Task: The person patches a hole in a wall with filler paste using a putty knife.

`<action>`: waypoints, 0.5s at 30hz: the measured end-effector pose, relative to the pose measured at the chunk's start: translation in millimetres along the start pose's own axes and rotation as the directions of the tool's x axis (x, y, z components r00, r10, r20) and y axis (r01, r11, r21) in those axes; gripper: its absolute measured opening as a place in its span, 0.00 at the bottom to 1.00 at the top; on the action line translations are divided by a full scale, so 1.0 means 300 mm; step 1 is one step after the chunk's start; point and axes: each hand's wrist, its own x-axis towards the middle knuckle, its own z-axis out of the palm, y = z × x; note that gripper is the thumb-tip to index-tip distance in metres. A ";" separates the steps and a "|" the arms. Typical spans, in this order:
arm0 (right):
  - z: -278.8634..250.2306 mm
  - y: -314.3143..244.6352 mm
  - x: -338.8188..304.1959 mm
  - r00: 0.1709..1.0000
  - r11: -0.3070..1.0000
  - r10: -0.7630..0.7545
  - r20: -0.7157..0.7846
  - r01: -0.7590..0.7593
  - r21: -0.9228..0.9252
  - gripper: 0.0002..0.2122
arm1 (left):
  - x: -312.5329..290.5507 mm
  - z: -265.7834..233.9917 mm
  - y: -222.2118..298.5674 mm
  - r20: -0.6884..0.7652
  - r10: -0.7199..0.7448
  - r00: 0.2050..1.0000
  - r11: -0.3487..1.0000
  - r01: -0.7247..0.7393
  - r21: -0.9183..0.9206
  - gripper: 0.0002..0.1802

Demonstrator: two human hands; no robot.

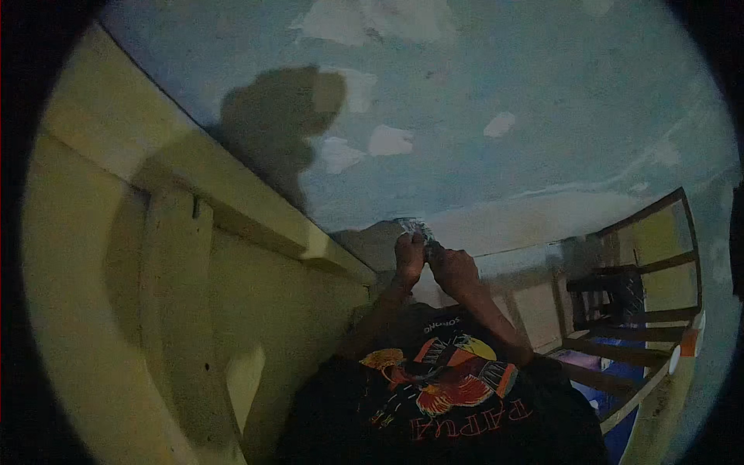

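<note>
Both my hands are raised close together in front of my chest, in dim light. My left hand (410,254) has its fingers closed around a small, shiny, crinkled silvery thing (413,225), perhaps foil or clear plastic. Beside it, my right hand (456,267) is closed too, its fingers meeting the left ones at the lower side of that thing. The fingers hide most of it, so its kind cannot be made out. Below the hands is my black T-shirt (465,415) with a colourful print.
A yellow wooden panel wall (256,302) with ledges runs along my left. Ahead stretches a blue-green painted surface (465,70) with whitish patches and a dark shadow. To the right stands a brown wooden frame (686,256) with crossbars, dark cloth (624,291) hanging near it.
</note>
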 end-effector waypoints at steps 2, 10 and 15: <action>0.036 0.022 0.029 0.999 1.000 0.005 0.044 -0.005 -0.019 0.08 | 0.013 0.013 -0.069 0.044 0.148 0.988 0.986 -0.151 0.075 0.20; 0.045 0.056 0.010 0.999 0.994 -0.030 0.016 0.031 -0.106 0.07 | -0.005 -0.066 0.122 0.363 -0.383 0.850 0.567 0.526 -0.634 0.21; 0.063 0.048 0.037 0.998 0.993 -0.067 0.011 0.068 -0.096 0.06 | 0.014 -0.021 0.037 0.346 -0.471 0.811 0.408 0.548 -0.730 0.19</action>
